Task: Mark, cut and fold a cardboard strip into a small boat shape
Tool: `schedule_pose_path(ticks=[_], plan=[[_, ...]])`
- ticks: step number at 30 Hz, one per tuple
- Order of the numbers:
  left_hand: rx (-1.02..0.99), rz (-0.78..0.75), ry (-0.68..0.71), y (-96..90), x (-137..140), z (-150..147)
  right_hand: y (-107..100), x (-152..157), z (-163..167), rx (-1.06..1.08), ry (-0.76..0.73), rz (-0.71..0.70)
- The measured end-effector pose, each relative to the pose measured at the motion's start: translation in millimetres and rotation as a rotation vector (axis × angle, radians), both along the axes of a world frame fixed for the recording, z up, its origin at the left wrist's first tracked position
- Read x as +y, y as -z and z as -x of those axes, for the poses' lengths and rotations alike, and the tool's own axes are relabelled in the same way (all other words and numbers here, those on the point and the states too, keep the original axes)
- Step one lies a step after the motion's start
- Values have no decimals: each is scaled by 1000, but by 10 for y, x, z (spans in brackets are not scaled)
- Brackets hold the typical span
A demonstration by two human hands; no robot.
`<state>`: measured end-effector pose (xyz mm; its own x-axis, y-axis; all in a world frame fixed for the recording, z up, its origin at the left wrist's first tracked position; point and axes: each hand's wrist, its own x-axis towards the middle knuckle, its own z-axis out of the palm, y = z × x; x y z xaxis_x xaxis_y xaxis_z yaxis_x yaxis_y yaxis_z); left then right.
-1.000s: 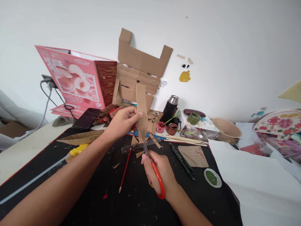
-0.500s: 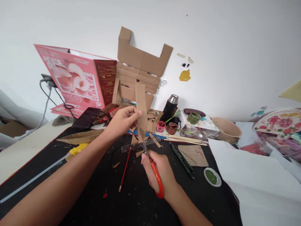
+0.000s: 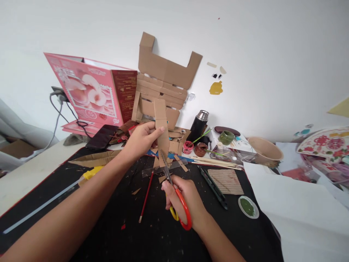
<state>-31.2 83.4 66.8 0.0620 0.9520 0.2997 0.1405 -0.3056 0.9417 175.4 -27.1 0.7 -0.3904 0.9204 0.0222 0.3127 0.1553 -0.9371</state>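
Between thumb and fingers, my left hand [image 3: 145, 138] pinches a long cardboard strip [image 3: 161, 116] held upright above the mat. My right hand [image 3: 185, 196] grips scissors [image 3: 184, 211] with one red and one yellow handle loop. The scissor blades point up and away from me and meet the lower end of the strip. How deep they reach into the card is hard to make out. Below the hands, a red pencil [image 3: 146, 196] lies on the black mat [image 3: 109, 218], near a clear ruler [image 3: 148, 172] and several small cardboard scraps [image 3: 181, 163].
A cut cardboard box [image 3: 163, 65] leans on the wall beside a pink box [image 3: 95, 91]. Farther back stand a black thermos [image 3: 199, 123] and paint jars [image 3: 201, 149]. To the right lie a dark green utility knife [image 3: 212, 187], corrugated card [image 3: 226, 181] and a green paint lid [image 3: 248, 207].
The strip's top has tilted slightly left. The scissor handles have spread, so the yellow loop shows more below my right hand. The whole view has shifted a little.
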Motion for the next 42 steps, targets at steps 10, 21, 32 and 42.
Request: schedule_pose_path(ticks=[10,21,32,42], plan=[[-7,39,-5,16,35,19,63,26,49,167,9,188],[-47,103,4,70,78,38,77,44,-10,71,-21,124],[29,48,26,49,25,-6,23,17,28,140,-1,190],[40,35,38,39,-7,-60,27,7,19,115,17,98]])
